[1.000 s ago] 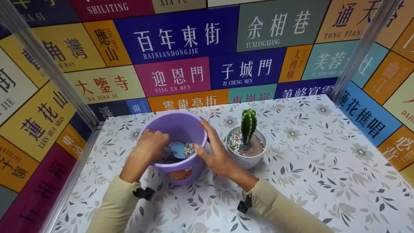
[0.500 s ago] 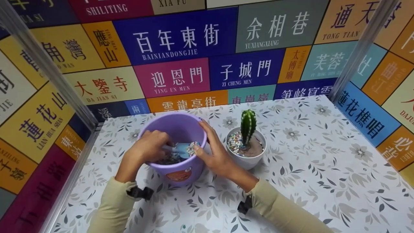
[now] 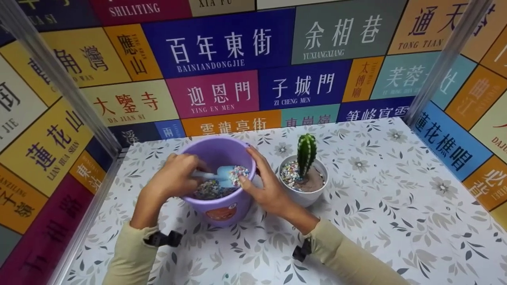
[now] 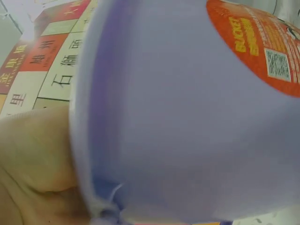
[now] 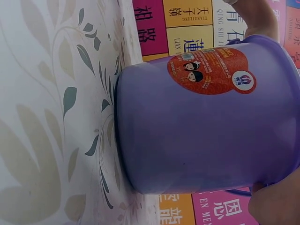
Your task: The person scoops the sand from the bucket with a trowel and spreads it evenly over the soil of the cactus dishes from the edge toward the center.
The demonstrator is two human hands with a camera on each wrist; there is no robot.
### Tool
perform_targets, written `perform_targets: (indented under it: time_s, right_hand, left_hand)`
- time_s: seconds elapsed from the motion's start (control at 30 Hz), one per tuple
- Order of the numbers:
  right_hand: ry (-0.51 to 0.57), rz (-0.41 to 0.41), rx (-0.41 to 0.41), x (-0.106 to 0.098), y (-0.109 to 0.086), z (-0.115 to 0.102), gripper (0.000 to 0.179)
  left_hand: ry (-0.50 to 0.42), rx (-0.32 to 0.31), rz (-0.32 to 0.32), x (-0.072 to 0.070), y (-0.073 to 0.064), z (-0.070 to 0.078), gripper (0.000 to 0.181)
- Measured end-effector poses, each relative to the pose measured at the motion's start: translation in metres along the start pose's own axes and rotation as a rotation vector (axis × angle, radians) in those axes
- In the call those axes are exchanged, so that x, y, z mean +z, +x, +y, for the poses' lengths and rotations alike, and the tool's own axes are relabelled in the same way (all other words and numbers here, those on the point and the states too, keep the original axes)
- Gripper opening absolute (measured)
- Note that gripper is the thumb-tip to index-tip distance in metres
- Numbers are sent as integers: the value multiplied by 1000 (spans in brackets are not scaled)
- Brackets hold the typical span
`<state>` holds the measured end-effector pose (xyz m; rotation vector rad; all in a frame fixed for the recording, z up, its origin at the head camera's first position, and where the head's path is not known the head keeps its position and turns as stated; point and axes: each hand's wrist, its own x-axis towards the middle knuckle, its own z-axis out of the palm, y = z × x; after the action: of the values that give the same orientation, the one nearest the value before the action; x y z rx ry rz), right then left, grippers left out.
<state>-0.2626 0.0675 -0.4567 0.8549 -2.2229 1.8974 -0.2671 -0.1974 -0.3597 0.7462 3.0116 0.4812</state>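
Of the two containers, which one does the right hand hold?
The larger purple bucket, its rim gripped by the right hand; the smaller white pot holds a cactus.

Both arms reach forward over the counter (image 3: 376,221), their hands well inside its edges, left of its middle and nearer the far edge. The left hand (image 3: 176,176) is held with its back uppermost, bent inward at the wrist (image 3: 146,204); its fingers (image 3: 194,162) curl in a grip, their tips hidden from the head view. The right hand (image 3: 271,192) has its thumb parted from the other fingers in a clasp, those fingers extending toward the far edge, and its wrist (image 3: 299,217) runs nearly straight on from the forearm. Both tan sleeves, the left one (image 3: 130,253) and the right one (image 3: 352,255), leave the wrists bare.
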Motion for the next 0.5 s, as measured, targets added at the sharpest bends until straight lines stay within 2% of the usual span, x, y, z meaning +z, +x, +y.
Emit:
perform_targets:
  time_s: [0.13,0.5]
  right_hand:
    - [3,4,6,-1,0,0,83]
    - [58,-14,-18,0,-7,1,90]
  left_hand:
    - [-25,-20,23,-3,-4,-1,20]
    - [-3,-23,132,-3,-14,-3,21]
